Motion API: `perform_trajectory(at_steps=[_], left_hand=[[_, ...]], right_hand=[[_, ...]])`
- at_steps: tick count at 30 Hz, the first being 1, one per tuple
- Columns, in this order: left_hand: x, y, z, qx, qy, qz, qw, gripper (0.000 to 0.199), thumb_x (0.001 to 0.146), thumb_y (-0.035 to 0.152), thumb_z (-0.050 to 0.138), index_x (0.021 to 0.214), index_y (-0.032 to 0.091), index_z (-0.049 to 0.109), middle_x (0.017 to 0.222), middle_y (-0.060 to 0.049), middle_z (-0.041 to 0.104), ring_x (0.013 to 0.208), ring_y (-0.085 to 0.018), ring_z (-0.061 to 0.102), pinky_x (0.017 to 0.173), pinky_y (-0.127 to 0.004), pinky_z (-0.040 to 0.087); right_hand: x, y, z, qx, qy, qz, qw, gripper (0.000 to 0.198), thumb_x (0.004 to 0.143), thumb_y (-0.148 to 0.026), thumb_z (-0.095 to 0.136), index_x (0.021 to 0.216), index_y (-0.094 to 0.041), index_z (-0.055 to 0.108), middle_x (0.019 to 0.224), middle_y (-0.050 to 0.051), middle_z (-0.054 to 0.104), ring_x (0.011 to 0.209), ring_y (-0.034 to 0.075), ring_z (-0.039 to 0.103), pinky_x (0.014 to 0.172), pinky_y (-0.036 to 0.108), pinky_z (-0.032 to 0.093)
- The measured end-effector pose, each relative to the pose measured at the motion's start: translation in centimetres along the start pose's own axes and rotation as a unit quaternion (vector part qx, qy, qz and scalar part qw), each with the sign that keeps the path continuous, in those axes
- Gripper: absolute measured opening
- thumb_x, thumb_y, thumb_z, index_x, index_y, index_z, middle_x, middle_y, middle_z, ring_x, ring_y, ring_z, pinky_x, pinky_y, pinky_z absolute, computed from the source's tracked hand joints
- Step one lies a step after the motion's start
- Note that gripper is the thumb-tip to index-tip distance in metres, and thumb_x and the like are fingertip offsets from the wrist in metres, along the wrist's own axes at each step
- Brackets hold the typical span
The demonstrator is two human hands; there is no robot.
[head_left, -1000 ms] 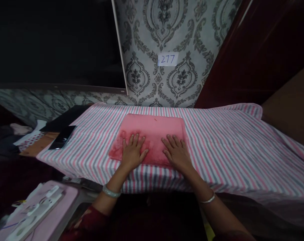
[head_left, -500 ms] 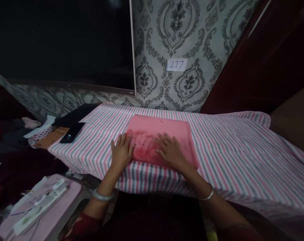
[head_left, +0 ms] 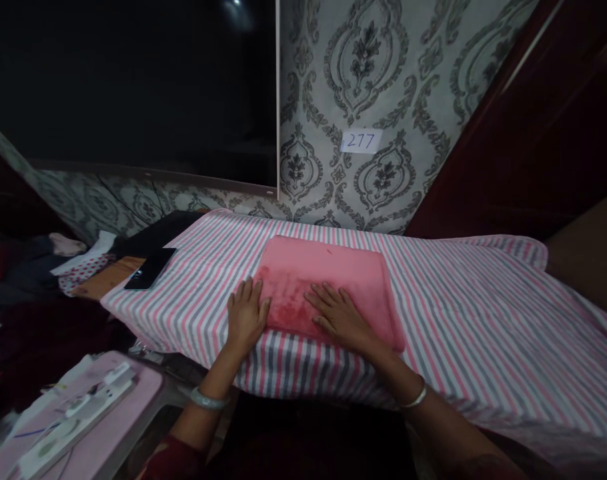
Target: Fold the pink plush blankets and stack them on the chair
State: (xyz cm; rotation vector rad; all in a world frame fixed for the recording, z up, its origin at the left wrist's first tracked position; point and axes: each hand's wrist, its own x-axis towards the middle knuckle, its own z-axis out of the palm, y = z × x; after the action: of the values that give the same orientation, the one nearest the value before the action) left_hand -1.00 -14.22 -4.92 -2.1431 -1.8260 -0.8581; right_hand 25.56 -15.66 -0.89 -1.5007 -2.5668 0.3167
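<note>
A folded pink plush cloth [head_left: 328, 260] lies flat as a rectangle on the striped sheet [head_left: 463, 300]. Darker, brushed patches mark its nap on the front left part. My left hand [head_left: 246, 315] rests at the cloth's left edge, fingers stretched forward and holding nothing. Flat on the front middle of the cloth lies my right hand [head_left: 337, 315], its fingers spread and pointing to the upper left. The cloth's far edge and right side show uncovered.
A dark phone [head_left: 150, 269] lies at the sheet's left end. On the lower left, a power strip [head_left: 76, 420] sits on a pink stool [head_left: 146, 380]. Behind are a large television [head_left: 133, 87] and a patterned wall with a paper label [head_left: 361, 141]. Clothes are piled at far left.
The view has shifted slightly, so everything sits a little lower and further right. My right hand has slid slightly left over the cloth; my left hand stays at its left edge.
</note>
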Motion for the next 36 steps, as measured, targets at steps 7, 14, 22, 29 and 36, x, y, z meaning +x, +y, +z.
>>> perform_trajectory(at_steps=[7, 14, 22, 29, 36], left_hand=[[-2.8, 2.0, -0.7, -0.051, 0.096, 0.189, 0.976, 0.047, 0.096, 0.027, 0.050, 0.142, 0.020, 0.056, 0.145, -0.013, 0.057, 0.144, -0.031, 0.040, 0.119, -0.056, 0.025], [-4.8, 2.4, 0.5, -0.059, 0.105, 0.199, 0.973, 0.050, 0.092, 0.025, 0.057, 0.142, 0.020, 0.055, 0.151, -0.015, 0.050, 0.151, -0.035, 0.026, 0.118, -0.062, 0.024], [-5.1, 2.5, 0.9, -0.095, 0.124, 0.190, 0.969, 0.046, 0.089, 0.021, 0.060, 0.134, 0.022, 0.062, 0.148, -0.015, 0.054, 0.148, -0.035, 0.032, 0.117, -0.061, 0.027], [-5.3, 2.5, 1.6, -0.109, 0.125, 0.179, 0.970, 0.049, 0.085, 0.020, 0.060, 0.134, 0.023, 0.062, 0.151, -0.013, 0.052, 0.147, -0.036, 0.035, 0.117, -0.060, 0.027], [-5.5, 2.3, 2.1, -0.112, 0.141, 0.168, 0.969, 0.049, 0.085, 0.020, 0.058, 0.134, 0.026, 0.061, 0.150, -0.011, 0.052, 0.147, -0.035, 0.035, 0.117, -0.061, 0.027]], right_hand=[[3.6, -1.3, -1.6, 0.037, -0.008, -0.112, 0.993, 0.052, 0.106, -0.038, 0.028, 0.157, -0.029, 0.037, 0.163, 0.002, 0.032, 0.154, 0.022, 0.021, 0.125, 0.051, 0.014], [9.5, -2.1, -1.0, -0.016, -0.071, -0.242, 0.967, 0.052, 0.107, -0.040, 0.033, 0.157, -0.027, 0.035, 0.166, 0.004, 0.025, 0.155, 0.022, 0.013, 0.125, 0.051, 0.009], [17.4, 1.0, -1.2, -0.100, -0.046, -0.229, 0.967, 0.060, 0.104, -0.057, 0.031, 0.159, -0.034, 0.027, 0.168, 0.002, 0.017, 0.155, 0.031, 0.008, 0.120, 0.064, 0.010], [23.5, 3.4, -1.7, -0.024, -0.066, -0.060, 0.996, 0.061, 0.103, -0.059, 0.021, 0.160, -0.037, 0.023, 0.168, 0.000, 0.018, 0.153, 0.029, 0.021, 0.120, 0.058, 0.021], [25.0, 4.2, -1.3, 0.023, -0.062, 0.014, 0.998, 0.066, 0.103, -0.059, 0.012, 0.159, -0.030, 0.032, 0.165, 0.002, 0.029, 0.152, 0.030, 0.024, 0.120, 0.056, 0.025]])
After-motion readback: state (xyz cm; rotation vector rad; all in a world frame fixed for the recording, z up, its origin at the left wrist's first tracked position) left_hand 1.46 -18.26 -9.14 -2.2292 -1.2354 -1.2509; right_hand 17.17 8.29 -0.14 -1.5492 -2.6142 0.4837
